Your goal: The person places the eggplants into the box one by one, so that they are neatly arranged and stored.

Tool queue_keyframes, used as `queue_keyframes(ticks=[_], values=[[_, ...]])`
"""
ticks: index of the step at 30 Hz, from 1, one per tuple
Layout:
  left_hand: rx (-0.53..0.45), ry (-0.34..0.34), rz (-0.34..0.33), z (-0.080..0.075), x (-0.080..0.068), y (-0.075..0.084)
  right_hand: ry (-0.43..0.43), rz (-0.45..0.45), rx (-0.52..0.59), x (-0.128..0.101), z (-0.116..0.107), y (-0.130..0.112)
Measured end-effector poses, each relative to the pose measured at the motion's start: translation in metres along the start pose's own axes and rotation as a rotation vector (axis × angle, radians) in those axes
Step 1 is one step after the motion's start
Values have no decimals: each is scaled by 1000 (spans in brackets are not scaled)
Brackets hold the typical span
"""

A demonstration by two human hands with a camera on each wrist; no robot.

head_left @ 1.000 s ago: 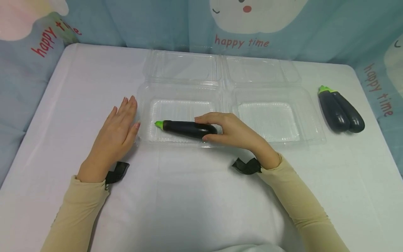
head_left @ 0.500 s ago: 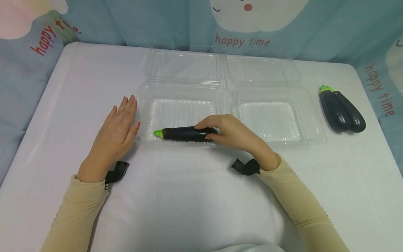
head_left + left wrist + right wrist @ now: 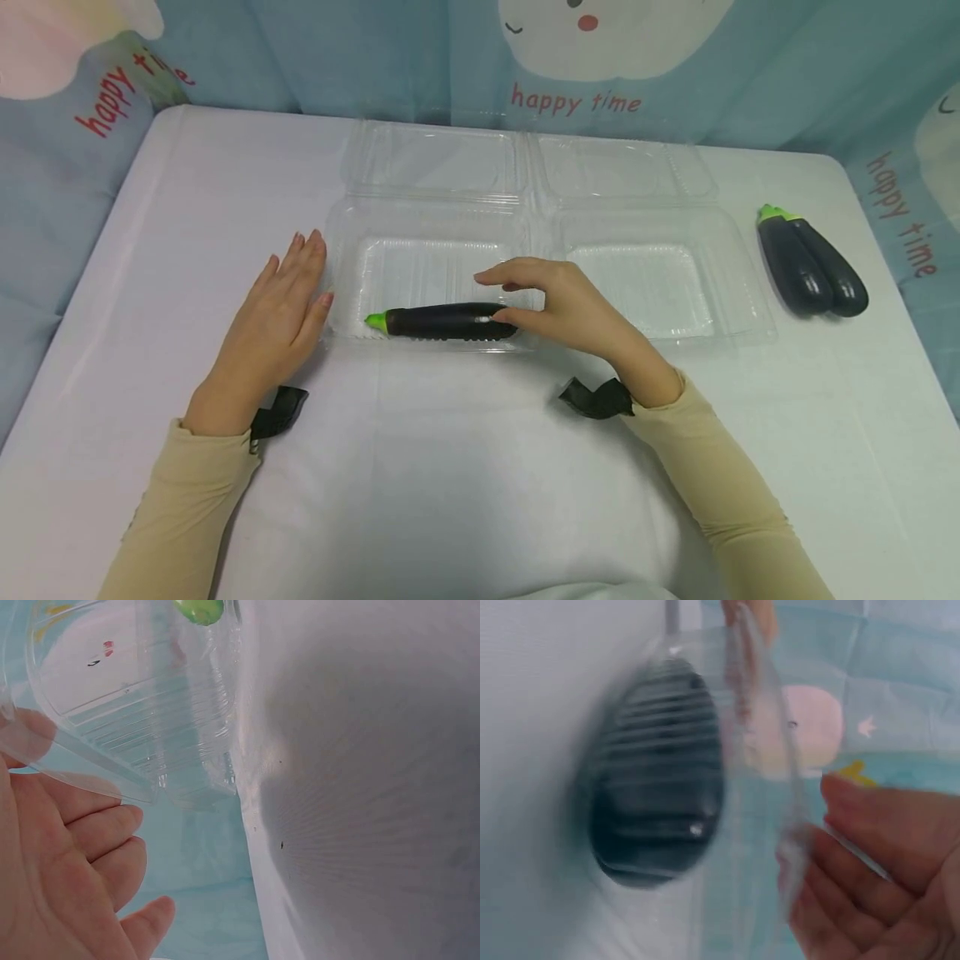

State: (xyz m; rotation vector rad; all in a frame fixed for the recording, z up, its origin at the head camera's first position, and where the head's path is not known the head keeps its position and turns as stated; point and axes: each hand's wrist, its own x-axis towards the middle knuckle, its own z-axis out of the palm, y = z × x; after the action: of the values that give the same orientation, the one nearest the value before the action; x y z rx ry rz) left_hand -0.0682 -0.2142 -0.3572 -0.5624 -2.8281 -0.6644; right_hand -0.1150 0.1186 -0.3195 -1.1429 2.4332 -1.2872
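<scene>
In the head view, a dark eggplant (image 3: 442,321) with a green stem lies lengthwise along the near side of the left clear plastic container (image 3: 348,250). My right hand (image 3: 566,304) hovers at its blunt end, fingers lifted off and thumb overlapping it. Through the ribbed plastic, the right wrist view shows the eggplant's rounded end (image 3: 656,787) beside the spread hand. My left hand (image 3: 273,325) lies with straight fingers along the container's left edge. Part of the green stem (image 3: 199,610) appears at the top of the left wrist view.
A second clear container (image 3: 742,292) stands open on the right, joined close to the first; both lids (image 3: 442,158) lie back toward the curtain (image 3: 420,50). Two more eggplants (image 3: 797,271) lie side by side at the right of the white table (image 3: 450,492).
The eggplant has come down toward the near side of the left container. My right hand has let go of it, its fingers rising and shifting slightly right. The left hand stays put.
</scene>
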Motion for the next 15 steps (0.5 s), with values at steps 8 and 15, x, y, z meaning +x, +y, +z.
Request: queue_keyframes(ticks=[8, 15], values=[[-6, 4, 5, 0, -1, 0, 190, 89, 10, -14, -19, 5], [-17, 8, 11, 0, -2, -1, 262, 107, -20, -30, -28, 11]])
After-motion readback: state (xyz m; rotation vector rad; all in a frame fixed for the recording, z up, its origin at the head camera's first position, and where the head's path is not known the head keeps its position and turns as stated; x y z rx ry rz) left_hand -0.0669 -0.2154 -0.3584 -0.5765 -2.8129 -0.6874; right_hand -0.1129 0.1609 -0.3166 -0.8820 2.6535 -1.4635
